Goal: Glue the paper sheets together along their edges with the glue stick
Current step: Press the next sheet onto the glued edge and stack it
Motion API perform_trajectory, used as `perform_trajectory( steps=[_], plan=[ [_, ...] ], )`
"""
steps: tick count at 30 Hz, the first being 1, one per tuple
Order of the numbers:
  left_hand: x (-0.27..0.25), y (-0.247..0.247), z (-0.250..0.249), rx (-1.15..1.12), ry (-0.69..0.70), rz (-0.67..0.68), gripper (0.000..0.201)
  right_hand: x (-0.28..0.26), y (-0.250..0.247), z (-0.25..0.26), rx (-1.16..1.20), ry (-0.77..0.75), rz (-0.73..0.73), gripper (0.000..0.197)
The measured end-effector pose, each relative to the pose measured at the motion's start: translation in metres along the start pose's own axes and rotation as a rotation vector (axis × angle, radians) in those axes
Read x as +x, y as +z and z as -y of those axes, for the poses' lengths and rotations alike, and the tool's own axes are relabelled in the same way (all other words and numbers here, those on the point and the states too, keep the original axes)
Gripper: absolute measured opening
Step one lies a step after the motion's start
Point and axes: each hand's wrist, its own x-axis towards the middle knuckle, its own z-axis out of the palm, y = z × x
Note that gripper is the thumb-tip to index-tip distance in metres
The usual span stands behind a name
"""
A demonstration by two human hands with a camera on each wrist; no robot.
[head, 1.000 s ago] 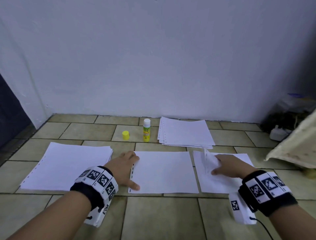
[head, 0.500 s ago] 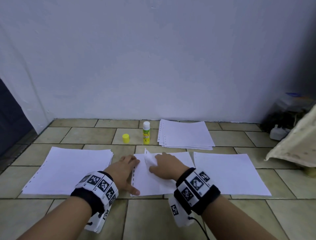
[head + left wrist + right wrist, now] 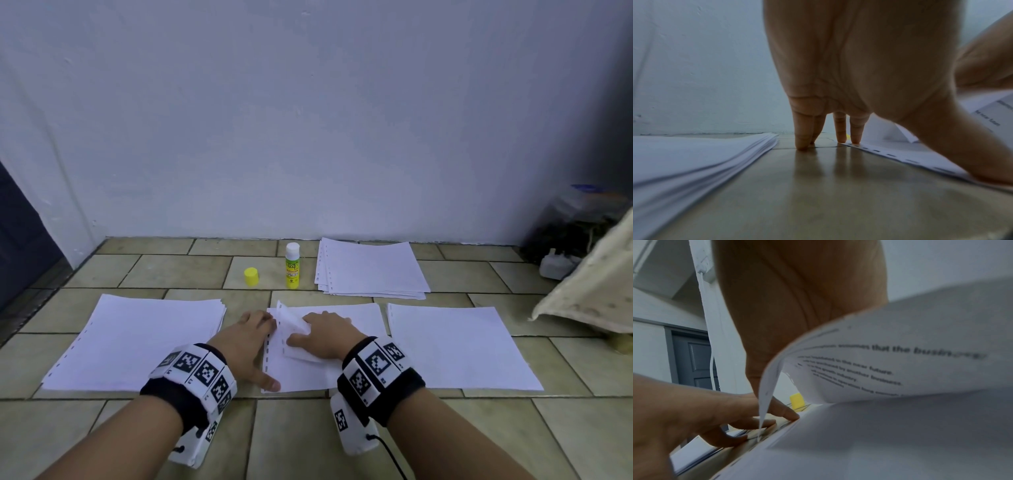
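A glue stick (image 3: pixel 292 265) stands uncapped near the wall, its yellow cap (image 3: pixel 251 277) on the floor to its left. My left hand (image 3: pixel 247 342) lies flat with straight fingers. Its thumb and two fingertips (image 3: pixel 855 141) press the punched left edge of the middle sheet (image 3: pixel 270 371), the others touch the tile. My right hand (image 3: pixel 325 334) grips a second paper sheet (image 3: pixel 294 324) over the middle one. This sheet's left edge curls upward, and printed text shows on its underside (image 3: pixel 890 366).
Paper stacks lie on the tiled floor at the left (image 3: pixel 137 342), the right (image 3: pixel 455 349) and the back by the wall (image 3: pixel 371 270). A cloth-covered object (image 3: pixel 596 284) and clutter (image 3: pixel 561 240) fill the right corner. A dark door (image 3: pixel 20 240) is at the far left.
My right hand carried a sheet from the right stack leftward and now holds it over the middle sheet. The left hand stayed on that sheet's left edge.
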Motion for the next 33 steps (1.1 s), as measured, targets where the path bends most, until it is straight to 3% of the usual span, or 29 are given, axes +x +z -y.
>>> perform_trajectory(
  steps=[18, 23, 27, 33],
  plan=[
    [0.002, 0.003, 0.003, -0.004, 0.003, -0.009, 0.11, -0.007, -0.007, 0.001, 0.004, -0.034, -0.002, 0.067],
    [0.0, 0.002, 0.003, -0.079, -0.033, -0.028, 0.105, -0.008, -0.004, 0.001, 0.146, -0.039, -0.058, 0.07],
    [-0.002, 0.002, 0.011, -0.141, -0.03, -0.039, 0.096, -0.008, -0.004, 0.001, 0.066, -0.042, -0.004, 0.067],
    [-0.001, 0.005, 0.016, -0.181, -0.062, -0.024, 0.095, -0.007, -0.002, 0.003, 0.012, -0.019, 0.031, 0.077]
  ],
)
